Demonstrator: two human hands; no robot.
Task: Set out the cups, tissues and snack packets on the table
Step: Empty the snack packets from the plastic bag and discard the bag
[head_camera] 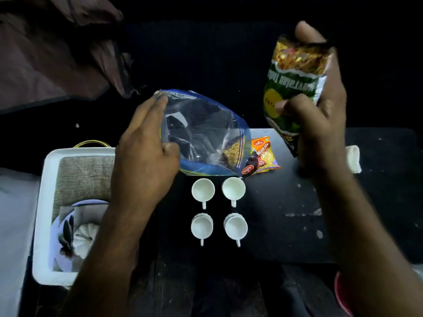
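so the person's right hand (320, 110) has its grip closed around a green snack packet (295, 88), held up in the air over the far right part of the counter (286, 202), thumb across the front and fingers wrapped behind. the left hand (148, 145) is pinching the open mouth of a clear zip bag (206, 133) with a blue seal, held just above the far edge of the counter, and there's still something brownish sitting down in the bag's bottom corner. two smaller packets, an orange one (265, 154) and a dark one (251, 165), already lie near the far edge, right beside the bag. four white cups (203, 189) stand in a tidy two by two block mid-counter, handles pointing toward the near edge, and a folded white tissue (353, 159) sits out by the far right edge. biggest risk imo is the bag: it hangs directly over the far pair of cups, so if the left hand drops or swings it, it could clip a cup or dump the leftover snack into one. the dark packet's corner is already touching or nearly touching the far right cup's rim, hard to tell which, so sliding another packet in there might nudge it. also the green packet is big and floppy, held one-handed, and setting it down carelessly could land it on the small packets or shove the tissue off the edge.
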